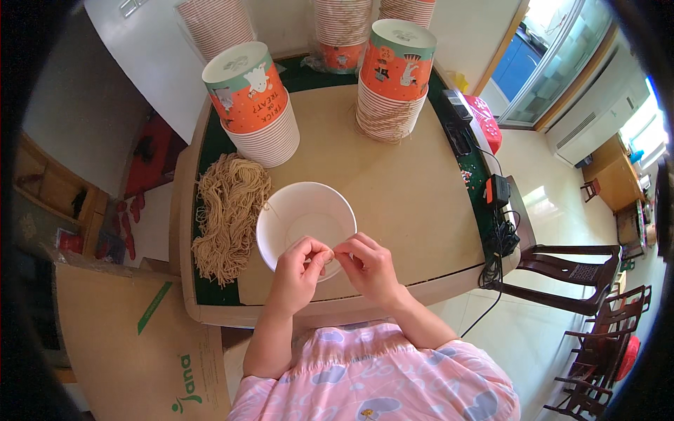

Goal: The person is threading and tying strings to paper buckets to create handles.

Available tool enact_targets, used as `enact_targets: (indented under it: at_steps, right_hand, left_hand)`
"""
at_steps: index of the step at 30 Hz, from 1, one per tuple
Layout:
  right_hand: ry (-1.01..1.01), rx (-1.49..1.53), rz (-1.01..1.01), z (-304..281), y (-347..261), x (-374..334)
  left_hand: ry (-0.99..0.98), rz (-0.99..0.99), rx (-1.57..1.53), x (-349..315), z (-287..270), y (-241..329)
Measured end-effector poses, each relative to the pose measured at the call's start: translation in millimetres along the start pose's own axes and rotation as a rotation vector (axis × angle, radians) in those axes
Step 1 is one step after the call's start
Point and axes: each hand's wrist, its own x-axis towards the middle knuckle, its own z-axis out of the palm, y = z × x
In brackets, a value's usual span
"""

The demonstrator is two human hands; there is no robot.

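A white paper bucket (307, 203) stands on the table in front of me, its open top facing up. A bit of tan cord (267, 206) shows at its left rim. Over the bucket's near rim, my left hand (300, 272) and my right hand (368, 268) meet with thumbs and fingertips pinched together. Between them is a small tan piece that looks like cord, mostly hidden by the fingers. Left of the bucket lies a loose bundle of tan cords (230, 214).
Upside-down stacks of orange and green printed buckets stand at the back left (254, 105) and back right (395, 81). Wrapped bucket stacks (342, 28) are behind them. Black cables (500, 235) lie along the table's right edge. A cardboard box (133, 337) is at lower left, a wooden chair (569, 277) at right.
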Motion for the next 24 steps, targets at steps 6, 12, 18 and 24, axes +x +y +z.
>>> enact_targets:
  at_steps: [6, 12, 18, 24]
  right_hand:
    - [-0.020, 0.014, -0.009, -1.0, -0.6, -0.3]
    - [0.043, 0.056, 0.075, -4.3, 7.8, 7.3]
    - [0.023, 0.098, 0.100, -3.7, 3.1, 2.7]
    - [0.002, 0.131, 0.131, -4.5, -2.5, 2.9]
  left_hand:
    - [-0.085, -0.160, -0.197, -0.1, -5.0, 0.7]
    - [0.092, -0.153, -0.157, -1.1, -1.3, 19.6]
    - [0.090, -0.051, -0.087, -1.9, 2.6, 14.8]
    - [0.143, 0.053, 0.080, 2.0, 7.2, 9.6]
